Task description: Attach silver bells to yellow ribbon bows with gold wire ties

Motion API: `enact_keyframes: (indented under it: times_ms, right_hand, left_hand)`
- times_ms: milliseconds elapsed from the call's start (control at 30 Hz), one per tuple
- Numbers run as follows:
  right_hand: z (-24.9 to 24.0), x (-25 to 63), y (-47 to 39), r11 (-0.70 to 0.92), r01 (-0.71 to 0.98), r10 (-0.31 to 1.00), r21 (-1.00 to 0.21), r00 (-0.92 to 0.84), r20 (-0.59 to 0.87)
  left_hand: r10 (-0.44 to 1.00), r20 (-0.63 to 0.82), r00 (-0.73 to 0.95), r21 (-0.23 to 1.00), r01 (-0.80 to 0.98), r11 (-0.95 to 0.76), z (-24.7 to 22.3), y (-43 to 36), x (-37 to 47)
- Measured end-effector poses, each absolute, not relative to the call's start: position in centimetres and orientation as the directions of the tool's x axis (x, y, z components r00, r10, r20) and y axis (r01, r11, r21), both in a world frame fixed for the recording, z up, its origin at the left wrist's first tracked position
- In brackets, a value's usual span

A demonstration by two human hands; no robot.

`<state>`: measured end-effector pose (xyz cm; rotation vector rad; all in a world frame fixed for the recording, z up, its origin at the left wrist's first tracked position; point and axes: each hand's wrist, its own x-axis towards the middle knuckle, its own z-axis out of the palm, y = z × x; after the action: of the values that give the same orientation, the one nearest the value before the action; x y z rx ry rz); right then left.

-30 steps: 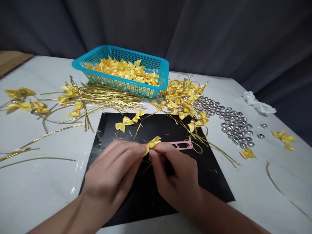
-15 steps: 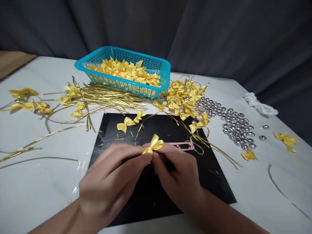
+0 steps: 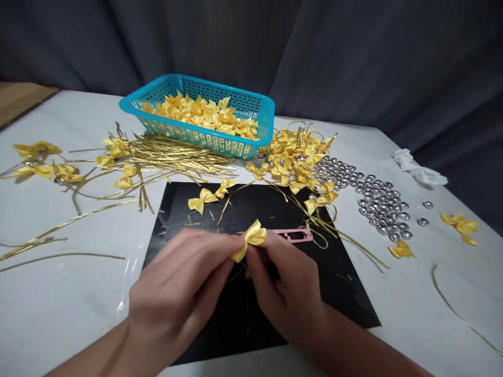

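Head view — left hand (image 3: 178, 280), right hand (image 3: 293, 277), both grips pinching one yellow bow (image 3: 255, 236), one basket (image 3: 267, 124)

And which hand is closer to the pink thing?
Right. The right hand is next to the pink thing, partly hiding it from view. The left hand is farther away, to the left, on the other side of the yellow bow.

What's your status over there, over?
Left hand and right hand both gripping yellow bow. Black mat below. Pink object partly hidden behind right hand.
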<state>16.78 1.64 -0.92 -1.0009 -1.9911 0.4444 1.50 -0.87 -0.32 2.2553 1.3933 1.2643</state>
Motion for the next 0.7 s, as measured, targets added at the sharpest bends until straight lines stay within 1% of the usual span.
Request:
enact_keyframes:
  times_ms: [100, 200, 267, 367, 433, 567, 700]
  right_hand:
    - [-1.1, 16.7, 1.4, 0.599, 0.449, 0.8, -0.662, -0.302, 0.519]
    - [-1.0, 16.8, 1.3, 0.517, 0.411, 0.851, -0.751, -0.156, 0.501]
    - [-0.8, 17.0, 1.6, 0.505, 0.414, 0.852, -0.757, -0.1, 0.513]
    - [-0.3, 17.0, 2.3, 0.557, 0.399, 0.829, -0.729, -0.208, 0.519]
    - [-0.1, 17.0, 2.8, 0.551, 0.356, 0.834, -0.755, -0.258, 0.487]
    - [0.2, 17.0, 3.1, 0.507, 0.283, 0.857, -0.814, -0.261, 0.444]
    - [0.3, 17.0, 3.0, 0.487, 0.237, 0.87, -0.841, -0.219, 0.442]
  left_hand:
    - [0.83, 0.541, 0.135, 0.588, 0.645, -0.488, -0.2, -0.8, 1.6]
    - [0.841, 0.537, 0.065, 0.601, 0.67, -0.436, -0.2, -0.5, 1.8]
    - [0.843, 0.533, 0.07, 0.586, 0.689, -0.427, -0.2, -0.2, 1.9]
    - [0.828, 0.539, 0.152, 0.534, 0.699, -0.476, -0.2, 0.0, 1.9]
    - [0.807, 0.552, 0.21, 0.499, 0.692, -0.522, -0.2, 0.0, 1.8]
    - [0.802, 0.527, 0.28, 0.488, 0.673, -0.556, -0.4, -0.1, 1.7]
    - [0.786, 0.537, 0.306, 0.488, 0.647, -0.586, -0.9, -0.3, 1.7]
